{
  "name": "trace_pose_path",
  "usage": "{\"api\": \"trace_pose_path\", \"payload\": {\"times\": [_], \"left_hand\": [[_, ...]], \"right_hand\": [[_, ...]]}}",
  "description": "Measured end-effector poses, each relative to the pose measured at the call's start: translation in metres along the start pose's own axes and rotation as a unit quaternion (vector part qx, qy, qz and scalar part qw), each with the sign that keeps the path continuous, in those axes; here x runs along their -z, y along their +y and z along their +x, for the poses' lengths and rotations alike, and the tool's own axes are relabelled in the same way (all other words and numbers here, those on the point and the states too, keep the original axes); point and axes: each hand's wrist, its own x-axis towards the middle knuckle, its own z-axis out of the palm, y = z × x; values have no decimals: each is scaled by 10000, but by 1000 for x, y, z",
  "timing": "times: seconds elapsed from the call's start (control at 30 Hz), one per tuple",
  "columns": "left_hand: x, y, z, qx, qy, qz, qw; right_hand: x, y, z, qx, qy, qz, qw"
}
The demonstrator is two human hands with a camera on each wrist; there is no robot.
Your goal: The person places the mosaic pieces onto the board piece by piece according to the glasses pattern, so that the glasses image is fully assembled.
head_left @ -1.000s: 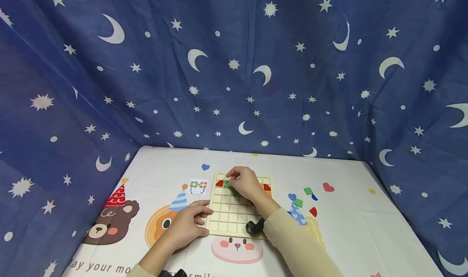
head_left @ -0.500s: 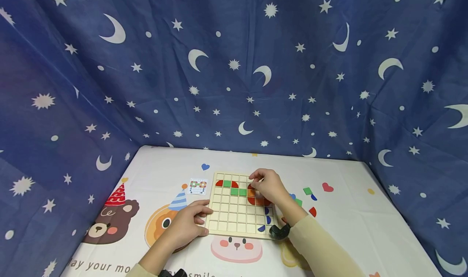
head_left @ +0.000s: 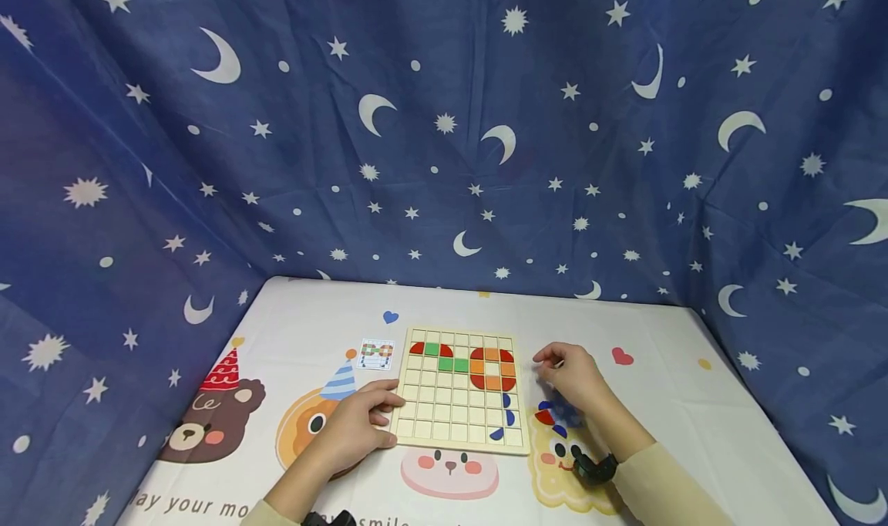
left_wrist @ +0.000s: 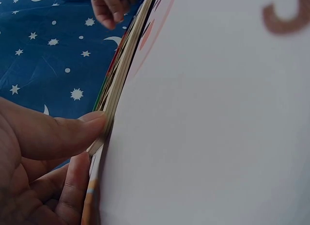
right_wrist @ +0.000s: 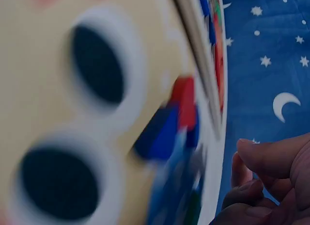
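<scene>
A cream gridded wooden board (head_left: 444, 402) lies on the table. My left hand (head_left: 355, 422) touches its left edge, the thumb at the near-left corner; in the left wrist view the thumb (left_wrist: 63, 136) rests against the board's side (left_wrist: 123, 65). Set in the grid are a ring of red and orange tiles (head_left: 492, 382), green tiles (head_left: 453, 364), red quarter-round pieces (head_left: 446, 351) and blue half-round pieces (head_left: 509, 417). Off the board's right side, my right hand (head_left: 572, 373) hovers with loosely bent fingers. Nothing shows between its fingertips in the right wrist view.
A small pattern card (head_left: 375, 354) lies left of the board's far corner. Loose red (head_left: 544, 417) and blue (head_left: 559, 430) pieces lie to the right of the board, below my right hand. Behind the table hangs a starry blue curtain (head_left: 444, 163).
My right hand has moved from the board's upper left, across the ring of tiles, to off the right side. A red quarter-round piece and the whole ring now show. My left hand stays put.
</scene>
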Motion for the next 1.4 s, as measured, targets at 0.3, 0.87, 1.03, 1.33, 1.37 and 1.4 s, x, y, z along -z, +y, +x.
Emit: {"api": "trace_pose_path", "payload": {"times": [0.3,0.87,1.03,1.33,1.37,1.4], "left_hand": [[0,0,-2,37,31,-30,10000],[0,1,0,-17,23,-21,10000],[0,0,1,-73,-9,19,10000],[0,1,0,-68,-10,16,10000],[0,1,-1,-66,-10,16,10000],[0,1,-1,-65,-10,25,10000]], "right_hand": [[19,33,-11,-278,43,-427,9987],[24,34,-19,34,26,-882,9961],[22,27,-22,109,41,-755,9971],[8,-1,-19,25,96,-344,9994],[5,-4,-19,64,85,-311,9995],[2,-8,-18,94,69,-267,9996]]}}
